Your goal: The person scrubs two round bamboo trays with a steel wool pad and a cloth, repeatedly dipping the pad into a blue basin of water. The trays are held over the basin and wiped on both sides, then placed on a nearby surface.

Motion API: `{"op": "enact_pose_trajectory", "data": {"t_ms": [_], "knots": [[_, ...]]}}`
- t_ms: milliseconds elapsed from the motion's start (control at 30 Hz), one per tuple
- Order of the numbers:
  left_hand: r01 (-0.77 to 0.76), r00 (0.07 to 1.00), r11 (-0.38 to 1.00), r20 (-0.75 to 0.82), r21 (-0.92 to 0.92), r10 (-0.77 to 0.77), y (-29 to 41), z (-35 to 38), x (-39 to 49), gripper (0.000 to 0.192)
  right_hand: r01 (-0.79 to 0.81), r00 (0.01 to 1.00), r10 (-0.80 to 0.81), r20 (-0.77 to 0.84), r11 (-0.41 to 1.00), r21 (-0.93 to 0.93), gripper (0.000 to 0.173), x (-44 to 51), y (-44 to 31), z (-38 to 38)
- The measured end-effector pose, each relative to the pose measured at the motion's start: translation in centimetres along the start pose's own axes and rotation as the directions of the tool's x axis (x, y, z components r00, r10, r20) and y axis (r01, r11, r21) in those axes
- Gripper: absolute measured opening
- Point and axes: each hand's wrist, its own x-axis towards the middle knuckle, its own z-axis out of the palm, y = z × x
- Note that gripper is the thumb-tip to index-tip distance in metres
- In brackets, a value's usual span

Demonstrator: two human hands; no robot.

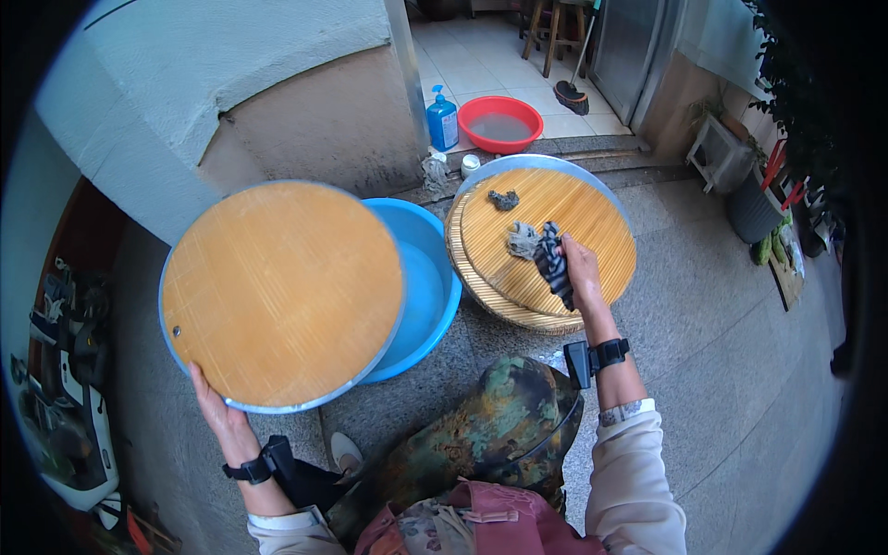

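Note:
My left hand [216, 406] grips the lower left rim of a large round wooden board [284, 291] with a pale metal edge and a small hole. The board is tilted over a light blue plastic basin [416, 284], hiding much of it. In my right hand [581, 267] is a dark checked cloth [551, 260], above round slatted bamboo lids [590, 201] stacked in front of me. A crumpled grey rag [522, 241] lies beside the cloth on the top lid. Farther up that lid sits a dark scouring pad [504, 200].
A red basin [501, 125] of cloudy water and a blue pump bottle [442, 121] stand at the doorway. A white jar [470, 165] and a plastic bag [436, 173] are by the step. A scooter [87, 430] stands left; a grey bucket [756, 208] stands right.

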Motion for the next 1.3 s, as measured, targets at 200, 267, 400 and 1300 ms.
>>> {"op": "enact_pose_trajectory", "data": {"t_ms": [200,267,400,1300], "knots": [[-0.004,0.994,0.992,-0.105,0.124,0.017,0.3,-0.8,0.1,0.051,0.194,0.978,-0.201,0.059,0.760,-0.621,0.062,6.9,6.9,1.8],[-0.012,0.993,0.990,-0.117,0.142,0.029,0.2,-0.7,0.2,0.052,0.144,0.985,-0.168,0.041,0.665,-0.733,0.067,8.4,7.7,3.4],[-0.032,0.990,0.987,-0.133,0.155,0.053,0.4,-0.4,0.1,0.053,0.059,0.998,-0.033,0.050,0.569,-0.821,0.051,11.1,8.3,4.8],[-0.012,0.993,0.988,-0.111,0.154,0.029,0.1,1.7,-1.3,0.048,-0.228,0.864,0.202,0.462,0.974,0.000,0.019,10.7,7.7,2.7]]}}
